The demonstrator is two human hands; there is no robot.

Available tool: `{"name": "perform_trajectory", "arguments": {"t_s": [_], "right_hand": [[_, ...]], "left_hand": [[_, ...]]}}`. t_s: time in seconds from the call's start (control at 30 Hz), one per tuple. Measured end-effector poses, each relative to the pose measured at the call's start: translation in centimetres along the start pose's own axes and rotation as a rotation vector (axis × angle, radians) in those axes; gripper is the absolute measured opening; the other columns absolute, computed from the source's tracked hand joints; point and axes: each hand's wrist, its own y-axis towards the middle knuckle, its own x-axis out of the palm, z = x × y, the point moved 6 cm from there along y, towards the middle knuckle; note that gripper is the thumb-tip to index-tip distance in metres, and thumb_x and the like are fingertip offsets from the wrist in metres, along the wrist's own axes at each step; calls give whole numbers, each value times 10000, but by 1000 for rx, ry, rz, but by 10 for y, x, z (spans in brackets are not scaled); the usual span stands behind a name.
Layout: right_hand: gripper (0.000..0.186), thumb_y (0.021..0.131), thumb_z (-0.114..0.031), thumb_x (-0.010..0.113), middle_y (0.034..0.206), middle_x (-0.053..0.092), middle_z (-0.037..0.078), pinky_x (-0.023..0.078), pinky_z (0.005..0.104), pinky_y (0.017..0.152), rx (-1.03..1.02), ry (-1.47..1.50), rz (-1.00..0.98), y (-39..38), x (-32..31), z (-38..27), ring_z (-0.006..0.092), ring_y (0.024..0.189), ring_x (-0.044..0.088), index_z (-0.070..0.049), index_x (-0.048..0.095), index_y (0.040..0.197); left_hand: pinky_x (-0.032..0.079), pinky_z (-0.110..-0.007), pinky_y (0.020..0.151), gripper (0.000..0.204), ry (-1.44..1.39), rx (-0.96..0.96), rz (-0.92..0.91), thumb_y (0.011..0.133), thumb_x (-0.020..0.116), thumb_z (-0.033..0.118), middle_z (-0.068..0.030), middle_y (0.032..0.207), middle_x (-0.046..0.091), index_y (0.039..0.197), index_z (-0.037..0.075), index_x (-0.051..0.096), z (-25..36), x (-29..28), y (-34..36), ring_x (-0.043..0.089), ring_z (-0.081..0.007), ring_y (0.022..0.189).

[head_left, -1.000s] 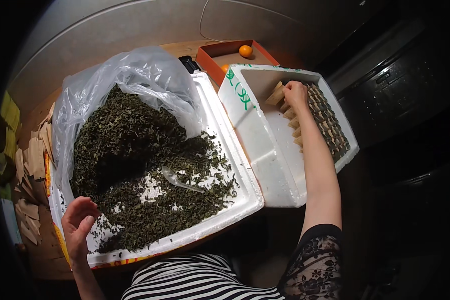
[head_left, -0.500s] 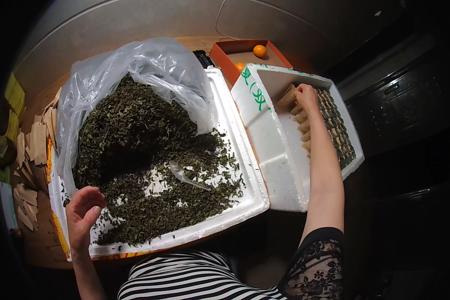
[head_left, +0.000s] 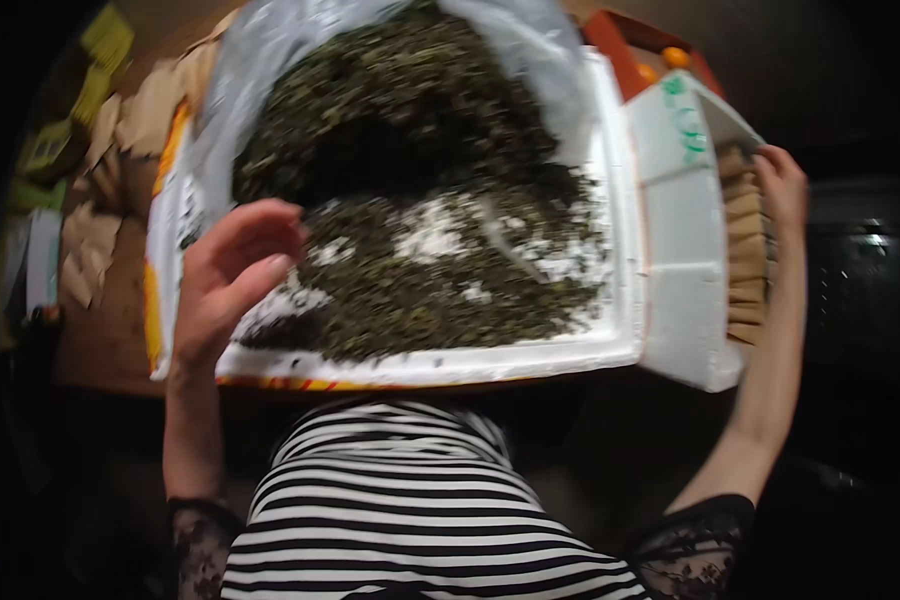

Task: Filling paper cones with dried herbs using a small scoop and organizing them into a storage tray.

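Note:
My left hand (head_left: 240,275) hovers above the near left part of a white foam tray (head_left: 625,345), its fingers curved and the thumb apart, holding nothing. Dark dried leaves (head_left: 410,320) are spread over the tray and heaped inside a clear plastic bag (head_left: 530,40). A pale translucent spoon (head_left: 510,245) lies among them, blurred. On the right, my right hand (head_left: 785,190) is at the far right side of a white foam box (head_left: 680,300); its fingertips are smeared and partly hidden. Brown paper packets (head_left: 745,255) stand in a row inside that box.
Flat brown paper bags (head_left: 90,250) lie in piles on the wooden table (head_left: 105,345) left of the tray. Beyond them are yellow-green packages (head_left: 55,150). An orange-red open box (head_left: 615,50) with orange fruits (head_left: 675,58) stands behind the foam box.
The view has shifted, so the tray and foam box appear higher and farther right. My right hand has moved from over the packets toward the box's right side. My left hand remains raised, fingers curved.

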Motion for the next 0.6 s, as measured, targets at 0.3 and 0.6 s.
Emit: {"name": "perform_trajectory", "arguments": {"t_s": [0.3, 0.6], "right_hand": [[196, 862, -13, 684, 947, 654, 167, 497, 350, 692, -574, 110, -379, -188, 93, -280, 286, 778, 643, -3, 634, 1051], [58, 915, 7, 630, 894, 598, 131, 482, 334, 696, -406, 143, -318, -237, 153, -222, 267, 770, 594, 26, 602, 962]], "left_hand": [[514, -267, 851, 306, 336, 257, 267, 878, 658, -4, -76, 1050, 669, 1184, -7, 640, 15, -42, -31, 638, -123, 920], [509, -249, 800, 209, 335, 147, 891, 885, 659, 21, -43, 980, 679, 1091, -16, 665, -31, -165, -117, 629, -99, 897]]}}
